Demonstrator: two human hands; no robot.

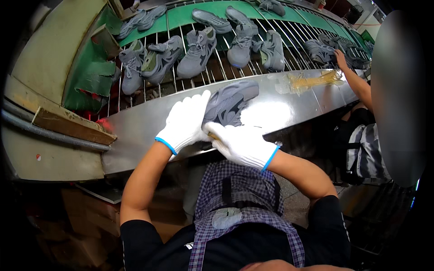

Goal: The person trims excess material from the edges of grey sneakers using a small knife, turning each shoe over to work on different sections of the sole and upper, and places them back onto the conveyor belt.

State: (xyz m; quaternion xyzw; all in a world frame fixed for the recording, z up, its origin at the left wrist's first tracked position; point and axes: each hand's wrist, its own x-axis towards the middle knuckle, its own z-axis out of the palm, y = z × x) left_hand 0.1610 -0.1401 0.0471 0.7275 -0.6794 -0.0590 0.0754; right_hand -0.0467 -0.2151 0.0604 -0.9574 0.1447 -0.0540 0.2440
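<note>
The left hand (185, 119) is resting its fingers together against the grey shoe (230, 101), right of them; the right hand (242, 142) is resting bent fingers below it. Clamping: cannot tell. Shoe is likely handling light, semi-flexible; grip sole edges.

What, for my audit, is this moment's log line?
left hand: on grey sneaker; right hand: at its near end; beyond metal ledge: sneakers

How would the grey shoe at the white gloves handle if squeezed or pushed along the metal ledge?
The grey shoe would probably give when squeezed, as its patterned side looks like fabric. It may slide easily on the metal ledge, which looks smooth and shiny.
</note>
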